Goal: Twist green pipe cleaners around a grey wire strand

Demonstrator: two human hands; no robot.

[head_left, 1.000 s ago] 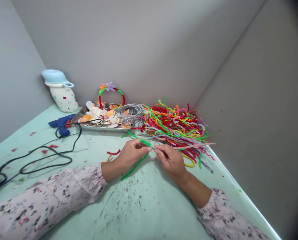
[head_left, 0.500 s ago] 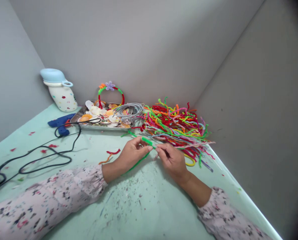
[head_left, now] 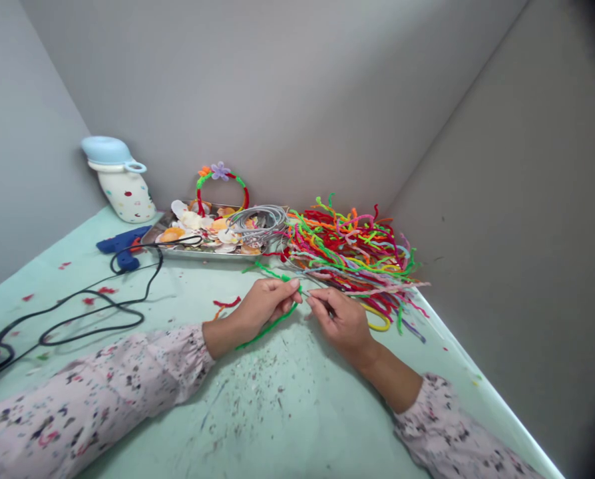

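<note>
Above the middle of the table, my left hand point(head_left: 265, 304) is closed, thumb and fingers pinching a green pipe cleaner point(head_left: 272, 327). One length of it hangs below the fingers towards the table. Green fuzz also shows beyond the thumb, apparently wound around something thin. My right hand point(head_left: 341, 322) is closed close beside it, thumb and forefinger pinching a thin grey wire point(head_left: 305, 293) whose tip meets the green at my left fingertips. How far the wire runs inside the left hand is hidden.
Behind my hands lie a heap of coloured pipe cleaners point(head_left: 352, 246), a coil of grey wire point(head_left: 260, 223) and a metal tray point(head_left: 202, 255) of shells. A decorated hoop point(head_left: 246, 196) stands in it. A blue glue gun point(head_left: 125, 246), its black cord point(head_left: 112, 303) and a white bottle point(head_left: 125, 193) are left.
My left hand has turned and its thumb now covers the wound green part that showed above the fingers. My right hand has barely moved.
</note>
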